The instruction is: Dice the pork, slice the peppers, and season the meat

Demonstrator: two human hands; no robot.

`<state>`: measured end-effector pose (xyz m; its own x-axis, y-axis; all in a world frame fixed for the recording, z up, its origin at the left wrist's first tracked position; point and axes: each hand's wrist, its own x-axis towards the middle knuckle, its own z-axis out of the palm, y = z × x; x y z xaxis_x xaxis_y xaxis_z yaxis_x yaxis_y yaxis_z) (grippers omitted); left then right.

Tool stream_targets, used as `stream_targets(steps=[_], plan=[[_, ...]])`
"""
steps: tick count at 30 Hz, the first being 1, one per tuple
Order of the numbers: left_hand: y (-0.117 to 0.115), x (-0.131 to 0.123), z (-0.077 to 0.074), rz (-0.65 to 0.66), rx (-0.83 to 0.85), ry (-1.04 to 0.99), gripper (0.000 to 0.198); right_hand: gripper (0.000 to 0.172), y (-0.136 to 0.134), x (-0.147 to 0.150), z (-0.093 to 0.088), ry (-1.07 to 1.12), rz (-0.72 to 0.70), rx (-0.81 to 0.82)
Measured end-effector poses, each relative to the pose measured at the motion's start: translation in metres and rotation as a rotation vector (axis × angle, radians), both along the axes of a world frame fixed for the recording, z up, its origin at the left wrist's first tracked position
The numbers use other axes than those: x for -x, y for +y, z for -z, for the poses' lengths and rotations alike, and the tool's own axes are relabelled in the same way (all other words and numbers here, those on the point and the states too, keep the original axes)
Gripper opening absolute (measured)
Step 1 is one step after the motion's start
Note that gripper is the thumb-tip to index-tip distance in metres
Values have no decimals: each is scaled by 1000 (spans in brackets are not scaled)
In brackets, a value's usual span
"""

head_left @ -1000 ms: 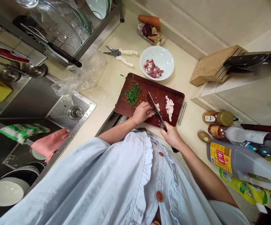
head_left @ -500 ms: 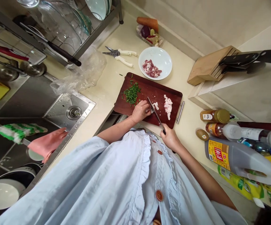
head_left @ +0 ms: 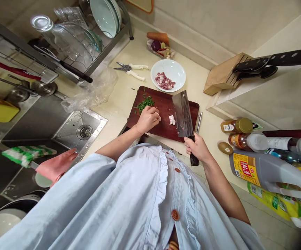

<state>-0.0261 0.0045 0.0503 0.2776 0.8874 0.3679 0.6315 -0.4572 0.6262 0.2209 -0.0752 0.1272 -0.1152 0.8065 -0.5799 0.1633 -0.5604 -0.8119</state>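
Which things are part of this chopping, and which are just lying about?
In use: cleaver in right hand; left hand; cutting board; pale pieces; chopped greens; probably the meat bowl.
Apparently lying about: scissors; plastic bag; knife block; pink glove.

Head camera — faces forward and down, cutting board (head_left: 163,101) near centre.

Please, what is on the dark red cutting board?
Chopped greens and pale pieces. The left hand and the cleaver, held in the right hand, cover parts of the board; what is beneath cannot be seen.
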Motion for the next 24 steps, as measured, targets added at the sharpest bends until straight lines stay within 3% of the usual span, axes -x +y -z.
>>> stream_targets(steps=[3,6,9,13,16,18,22,24], plan=[[6,-15,-23,-46,156,-278,33,29,7,-3,-10,188,67,91],[12,-44,-35,39,531,-657,60,36,11,-6,-5,394,57,201],[20,-66,-32,169,838,-861,77,39,12,-4,8,524,53,277],[23,-65,-18,161,989,-966,80,44,13,-2,20,523,59,287],[20,-52,-14,129,955,-928,72,42,14,-3,19,422,100,230],[18,-46,-13,114,839,-844,59,38,12,-5,14,303,164,165],[21,-47,-3,142,404,-396,17,30,1,-3,6,67,243,66],[24,-53,7,209,225,-144,15,31,-4,1,5,17,228,57]])
